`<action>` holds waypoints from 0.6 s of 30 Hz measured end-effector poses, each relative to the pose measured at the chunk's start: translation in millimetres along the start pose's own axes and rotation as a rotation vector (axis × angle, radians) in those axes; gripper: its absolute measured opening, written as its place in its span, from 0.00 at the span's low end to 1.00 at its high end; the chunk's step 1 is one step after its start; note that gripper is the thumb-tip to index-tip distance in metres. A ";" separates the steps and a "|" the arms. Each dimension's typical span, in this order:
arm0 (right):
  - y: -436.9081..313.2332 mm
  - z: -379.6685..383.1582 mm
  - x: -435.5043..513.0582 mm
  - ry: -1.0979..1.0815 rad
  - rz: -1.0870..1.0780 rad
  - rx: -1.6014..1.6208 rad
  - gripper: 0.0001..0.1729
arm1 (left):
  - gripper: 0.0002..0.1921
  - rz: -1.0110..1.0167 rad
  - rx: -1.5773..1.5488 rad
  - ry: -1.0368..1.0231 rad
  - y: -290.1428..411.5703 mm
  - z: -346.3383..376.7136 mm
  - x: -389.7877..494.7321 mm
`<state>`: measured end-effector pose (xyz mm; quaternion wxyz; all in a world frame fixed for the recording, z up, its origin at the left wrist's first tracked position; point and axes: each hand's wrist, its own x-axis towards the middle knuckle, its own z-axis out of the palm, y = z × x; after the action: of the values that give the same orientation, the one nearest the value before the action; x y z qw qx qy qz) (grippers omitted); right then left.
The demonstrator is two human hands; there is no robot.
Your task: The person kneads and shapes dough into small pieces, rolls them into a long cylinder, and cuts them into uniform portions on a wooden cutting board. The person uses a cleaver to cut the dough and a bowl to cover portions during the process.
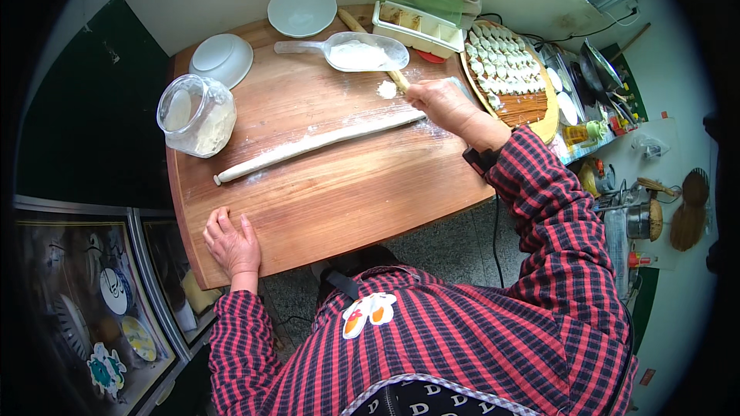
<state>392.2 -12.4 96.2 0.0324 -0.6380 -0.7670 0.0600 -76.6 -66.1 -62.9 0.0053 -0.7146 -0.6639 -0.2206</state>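
Note:
My left hand [234,247] rests empty on the near left corner of the wooden table [347,202], its fingers a little apart. My right hand [444,105] is over the right end of a long floured dough rope [324,141], with its fingers curled in. They meet the near end of a wooden rolling pin [398,78]; whether they grip it is unclear. A clear scoop of flour [361,56] lies across the pin. A small mound of flour [387,90] sits beside the pin. Behind my right wrist, a pale bluish object [461,88] is mostly hidden.
A clear jar of flour [211,130], an upturned white bowl [222,58] and another white bowl [302,10] stand along the far left. A divided seasoning box [417,29] has its green lid raised. Rows of dumplings cover part of a round tray [543,127] at right.

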 end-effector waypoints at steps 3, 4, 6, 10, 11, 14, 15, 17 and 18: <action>-30.1 9.9 8.5 0.066 -0.122 0.084 0.05 | 0.22 -0.027 0.013 -0.003 -0.3 0.4 -0.5; -41.2 11.9 12.6 0.094 -0.147 0.104 0.06 | 0.22 -0.035 0.021 -0.003 -0.8 1.3 -1.0; -57.1 14.9 23.5 0.143 -0.154 0.114 0.07 | 0.22 -0.025 0.019 -0.015 0.9 1.3 -1.1; -71.4 27.2 43.8 0.000 -0.109 0.030 0.14 | 0.22 -0.033 -0.003 -0.030 5.1 -0.3 -0.2; -73.9 33.4 48.9 -0.070 -0.071 0.000 0.17 | 0.22 -0.024 -0.006 -0.023 5.5 -0.8 -0.2; -86.3 59.8 61.7 -0.145 -0.055 0.057 0.26 | 0.22 -0.031 -0.037 -0.014 3.8 -0.8 -0.5; -95.3 72.0 64.8 -0.090 -0.056 0.059 0.28 | 0.22 -0.025 -0.038 -0.003 2.2 -0.6 -0.6; -114.7 94.1 73.7 -0.117 -0.010 -0.224 0.36 | 0.22 -0.033 -0.072 -0.005 0.1 1.1 -1.2; -124.0 105.0 65.4 -0.111 0.035 -0.145 0.37 | 0.22 -0.019 -0.100 -0.004 -0.8 1.7 -1.6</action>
<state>246.1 24.4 6.9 -0.0574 -0.6477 -0.7587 0.0402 -76.9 -67.0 -65.2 -0.0336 -0.7081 -0.6587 -0.2522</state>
